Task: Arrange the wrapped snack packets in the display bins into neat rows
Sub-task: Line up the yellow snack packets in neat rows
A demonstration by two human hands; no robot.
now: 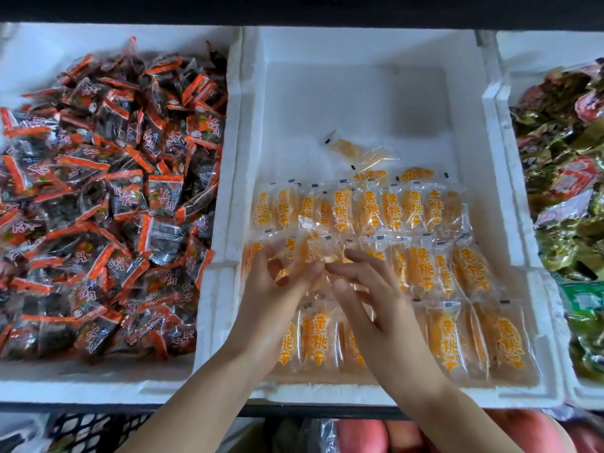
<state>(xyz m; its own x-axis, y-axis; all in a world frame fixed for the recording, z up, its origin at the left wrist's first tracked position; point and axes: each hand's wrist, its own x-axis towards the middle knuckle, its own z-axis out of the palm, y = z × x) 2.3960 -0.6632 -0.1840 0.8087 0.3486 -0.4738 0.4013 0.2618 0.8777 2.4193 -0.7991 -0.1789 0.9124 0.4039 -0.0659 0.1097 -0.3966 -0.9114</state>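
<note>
While orange snack packets (pixel 421 266) lay rowed in the middle foam bin (pixel 359 99), the left hand (pixel 277 289) pinched a clear packet (pixel 322 253) there, the right hand (pixel 372 289) spread open beside it; red packets (pixel 98 191) heaped left of that bin.

The white rectangular foam bin (pixel 343 99) in the middle is matt and faintly grainy, with dull, chalky walls. The long clear plastic packets with orange print (pixel 421 269) in it are glossy and smooth, and their crimped ends catch the light. The dark packets with orange-red strips (pixel 98 191) on the left are wrapped in shiny, crinkled clear film. The green-and-gold packets (pixel 562 148) on the right gleam like metallic foil — heavily creased. The black mesh crate (pixel 88 429) below looks like hard matt plastic.
</note>
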